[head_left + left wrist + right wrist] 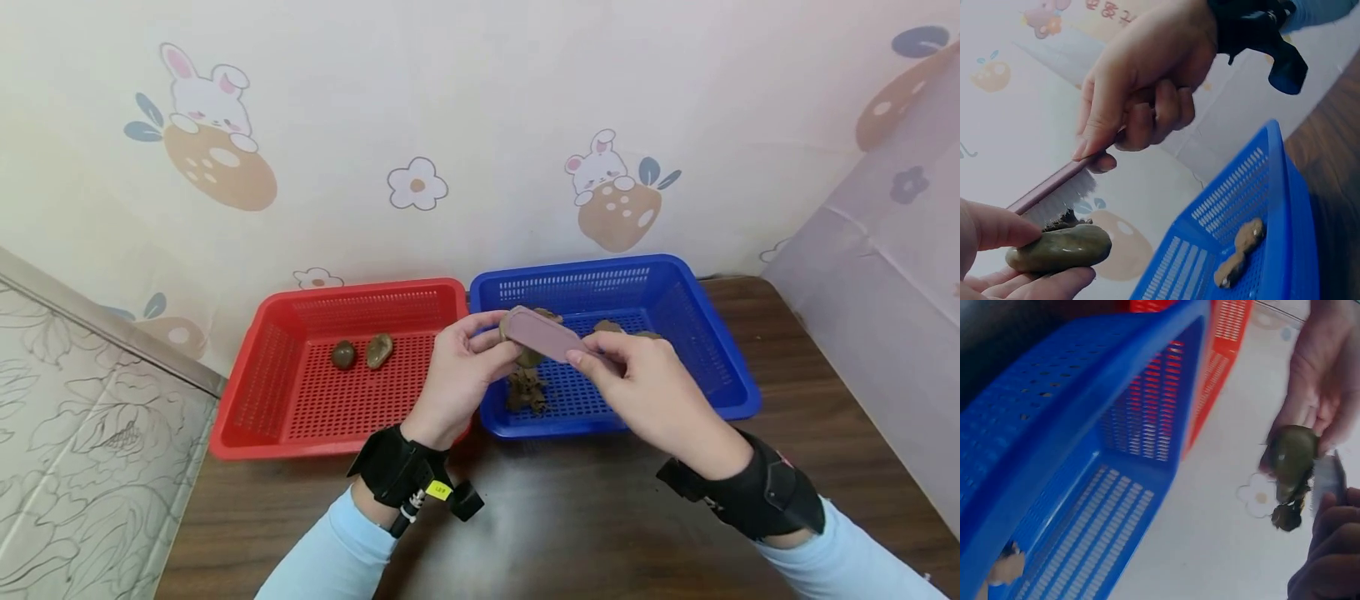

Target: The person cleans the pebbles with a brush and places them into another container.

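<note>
My left hand (465,358) grips a smooth, olive-brown stone (1063,249) between thumb and fingers, above the blue basket's left part. A dark clump of mud (1067,220) clings to it. My right hand (648,387) holds a scrubbing brush (547,335) with a flat mauve back by its handle end. In the left wrist view, white bristles (1063,200) face the stone and meet its muddy side. The head view hides most of the stone behind the brush and fingers.
Below my hands, a blue basket (738,392) contains crumbled mud (527,390) and several mud-coated lumps (607,326). To its left, a red basket (255,392) holds a round dark stone (343,355) and an oval one (379,350). Both stand on a wooden table (555,517) against a patterned wall.
</note>
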A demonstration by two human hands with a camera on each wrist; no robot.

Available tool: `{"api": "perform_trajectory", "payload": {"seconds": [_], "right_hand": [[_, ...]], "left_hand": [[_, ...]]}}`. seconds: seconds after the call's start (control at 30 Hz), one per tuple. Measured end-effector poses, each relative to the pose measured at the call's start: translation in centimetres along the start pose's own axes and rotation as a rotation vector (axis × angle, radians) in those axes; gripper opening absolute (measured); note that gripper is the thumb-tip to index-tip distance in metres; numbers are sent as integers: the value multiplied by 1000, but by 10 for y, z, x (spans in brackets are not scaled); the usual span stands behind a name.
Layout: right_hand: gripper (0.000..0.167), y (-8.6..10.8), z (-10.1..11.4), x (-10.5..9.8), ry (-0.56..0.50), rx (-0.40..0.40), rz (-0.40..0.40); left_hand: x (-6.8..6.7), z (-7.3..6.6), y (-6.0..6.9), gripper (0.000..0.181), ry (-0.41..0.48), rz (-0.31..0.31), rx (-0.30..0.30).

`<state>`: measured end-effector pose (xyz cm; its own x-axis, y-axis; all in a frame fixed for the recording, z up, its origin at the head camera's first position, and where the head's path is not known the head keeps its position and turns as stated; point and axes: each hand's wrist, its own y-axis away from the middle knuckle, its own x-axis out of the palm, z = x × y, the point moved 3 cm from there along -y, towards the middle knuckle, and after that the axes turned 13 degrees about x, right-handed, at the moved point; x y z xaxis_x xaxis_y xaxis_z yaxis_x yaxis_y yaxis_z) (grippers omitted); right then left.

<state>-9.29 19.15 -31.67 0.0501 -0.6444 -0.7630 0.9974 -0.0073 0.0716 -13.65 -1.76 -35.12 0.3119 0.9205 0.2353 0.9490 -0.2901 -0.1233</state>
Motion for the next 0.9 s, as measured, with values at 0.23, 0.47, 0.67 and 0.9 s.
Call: {"api": "perform_trajectory", "payload": {"seconds": [0.23,0.47,0.67,0.9], "right_hand": [[34,-1,-4,-3,-16,14,-63],[35,-2,-4,0,-25,14,-24],[37,-5,-11,-4,-41,33,-60],[34,-5,-7,0,-57,18,-34]], "left_hand": [[-2,0,1,41,-20,-58,14],[-2,-6,1,40,-25,-88,46],[-2,-6,0,40,-7,-105,-12],[-3,-5,-1,33,23,-108,6]]}}
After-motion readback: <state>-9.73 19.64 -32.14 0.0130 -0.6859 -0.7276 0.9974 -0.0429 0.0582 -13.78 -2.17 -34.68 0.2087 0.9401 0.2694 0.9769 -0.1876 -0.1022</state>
